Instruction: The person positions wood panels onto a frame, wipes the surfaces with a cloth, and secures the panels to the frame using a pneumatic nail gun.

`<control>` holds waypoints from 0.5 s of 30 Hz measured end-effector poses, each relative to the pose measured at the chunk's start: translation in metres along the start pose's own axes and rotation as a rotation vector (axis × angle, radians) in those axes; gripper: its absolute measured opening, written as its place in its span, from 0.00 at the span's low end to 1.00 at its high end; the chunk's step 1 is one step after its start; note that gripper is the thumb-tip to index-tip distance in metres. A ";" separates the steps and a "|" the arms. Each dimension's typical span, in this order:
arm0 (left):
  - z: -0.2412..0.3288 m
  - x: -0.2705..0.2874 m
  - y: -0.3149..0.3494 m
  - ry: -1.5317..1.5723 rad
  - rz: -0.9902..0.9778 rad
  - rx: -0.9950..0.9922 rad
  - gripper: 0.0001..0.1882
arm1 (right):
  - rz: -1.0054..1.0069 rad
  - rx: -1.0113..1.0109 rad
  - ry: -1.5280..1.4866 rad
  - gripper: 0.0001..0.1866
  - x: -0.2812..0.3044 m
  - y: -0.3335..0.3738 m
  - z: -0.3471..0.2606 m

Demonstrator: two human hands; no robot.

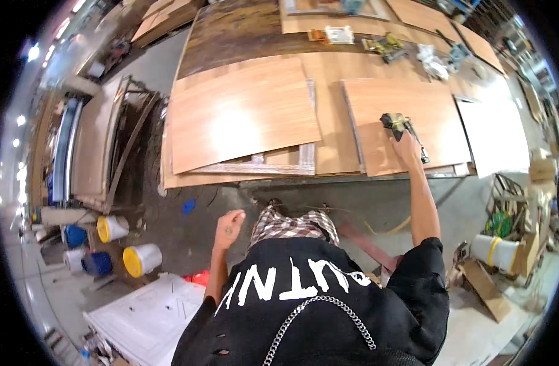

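Observation:
My right hand grips a yellow-and-black nail gun by its handle. The tool is over the right wood-grain panel; whether its nose touches the surface I cannot tell. My left hand hangs beside my body, short of the table, with its fingers curled in and nothing visible in them. Left of that panel, a larger wood-grain panel lies slightly askew over a pale slatted frame. At the right panel's far side lies a white board.
Farther back on the table lie another yellow-and-black tool, a crumpled plastic bag and a small white pack. Yellow-and-white buckets stand on the floor at left. Boards and sheet stock lean nearby.

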State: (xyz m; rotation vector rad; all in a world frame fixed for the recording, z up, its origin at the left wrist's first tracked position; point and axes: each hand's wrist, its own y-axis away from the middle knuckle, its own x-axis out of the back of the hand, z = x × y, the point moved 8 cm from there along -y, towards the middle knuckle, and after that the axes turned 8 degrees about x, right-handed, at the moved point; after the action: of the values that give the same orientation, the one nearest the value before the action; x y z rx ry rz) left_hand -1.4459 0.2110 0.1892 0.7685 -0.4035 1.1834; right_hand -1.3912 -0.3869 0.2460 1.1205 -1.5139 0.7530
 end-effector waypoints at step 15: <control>-0.147 0.165 -0.023 0.244 0.863 0.170 0.16 | 0.131 -0.001 -0.740 0.19 -0.166 0.011 -0.134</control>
State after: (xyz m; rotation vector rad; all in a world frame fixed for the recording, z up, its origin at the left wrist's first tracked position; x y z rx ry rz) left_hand -1.3822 0.4232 0.1885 0.5859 -0.4475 2.1177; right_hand -1.3513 -0.2199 0.1197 1.3923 -2.2156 0.4290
